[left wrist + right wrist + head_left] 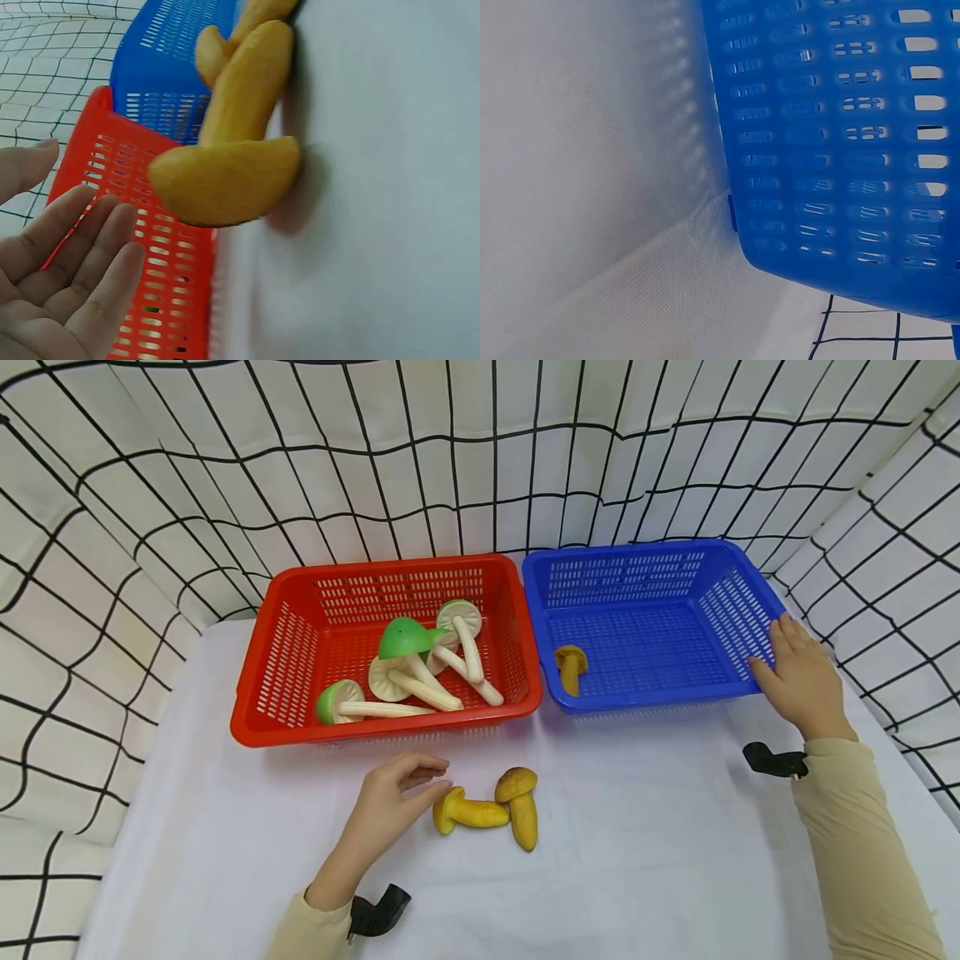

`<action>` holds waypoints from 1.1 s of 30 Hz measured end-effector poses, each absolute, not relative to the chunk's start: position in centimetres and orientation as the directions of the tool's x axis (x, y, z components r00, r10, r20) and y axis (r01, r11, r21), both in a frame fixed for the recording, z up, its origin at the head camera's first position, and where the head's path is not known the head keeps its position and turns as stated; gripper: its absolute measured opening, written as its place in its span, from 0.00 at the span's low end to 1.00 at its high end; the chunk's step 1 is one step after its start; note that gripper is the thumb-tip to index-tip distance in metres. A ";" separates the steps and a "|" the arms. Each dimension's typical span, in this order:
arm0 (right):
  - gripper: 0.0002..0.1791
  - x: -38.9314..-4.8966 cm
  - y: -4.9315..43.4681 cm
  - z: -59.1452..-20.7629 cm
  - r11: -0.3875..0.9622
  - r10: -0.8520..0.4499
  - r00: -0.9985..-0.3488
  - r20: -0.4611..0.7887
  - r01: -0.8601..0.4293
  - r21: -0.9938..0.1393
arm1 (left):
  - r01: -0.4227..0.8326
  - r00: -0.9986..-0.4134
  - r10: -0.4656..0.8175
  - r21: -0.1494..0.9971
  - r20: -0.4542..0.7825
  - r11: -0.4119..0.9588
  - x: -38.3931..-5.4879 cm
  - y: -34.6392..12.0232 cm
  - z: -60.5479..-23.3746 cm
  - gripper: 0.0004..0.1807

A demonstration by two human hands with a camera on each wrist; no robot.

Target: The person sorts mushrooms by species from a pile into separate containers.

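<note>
My left hand (390, 802) is over the white cloth with its thumb and fingers apart, just left of a yellow toy mushroom (472, 812) lying on its side. In the left wrist view, that mushroom's cap (225, 184) is near the fingers (112, 225), and nothing is between them. A second yellow mushroom (523, 810) with a browner cap lies against its stem end. On the far right my right hand (806, 681) rests against the near right corner of the blue basket (645, 700), thumb by the rim. Fingers are out of sight in the right wrist view.
A red basket (382, 734) on the left holds several green-capped white mushrooms (405, 639). One brownish-yellow mushroom (572, 668) is inside the blue basket at its left. Black netting (495, 460) over white cloth surrounds the table's back and sides.
</note>
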State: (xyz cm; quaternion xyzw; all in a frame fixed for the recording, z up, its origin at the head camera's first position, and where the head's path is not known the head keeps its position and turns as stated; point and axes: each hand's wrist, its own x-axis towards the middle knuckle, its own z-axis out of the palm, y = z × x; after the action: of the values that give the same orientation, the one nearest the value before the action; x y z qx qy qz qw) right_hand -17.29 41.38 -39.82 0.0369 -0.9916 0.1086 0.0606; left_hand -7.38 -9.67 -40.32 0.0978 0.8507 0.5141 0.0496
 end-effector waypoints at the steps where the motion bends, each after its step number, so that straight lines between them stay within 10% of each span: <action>1: 0.38 -17.3 41.4 -39.8 0.973 -0.059 -0.990 0.130 -0.086 -0.212 | 0.097 -0.979 0.206 0.886 0.002 0.453 -7.3 -9.7 -40.6 0.12; 33: 0.38 -17.3 41.3 -39.8 0.974 -0.049 -0.989 0.139 -0.078 -0.210 | -0.019 -0.969 0.208 0.875 -0.136 0.484 -6.5 -9.6 -43.7 0.14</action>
State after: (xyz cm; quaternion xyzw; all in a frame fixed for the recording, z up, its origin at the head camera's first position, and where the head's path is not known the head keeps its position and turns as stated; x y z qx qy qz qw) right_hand -17.28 41.31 -39.77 0.0321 -0.9913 0.1083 0.0668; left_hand -6.46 -9.64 -43.68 0.0554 0.8539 0.5051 0.1124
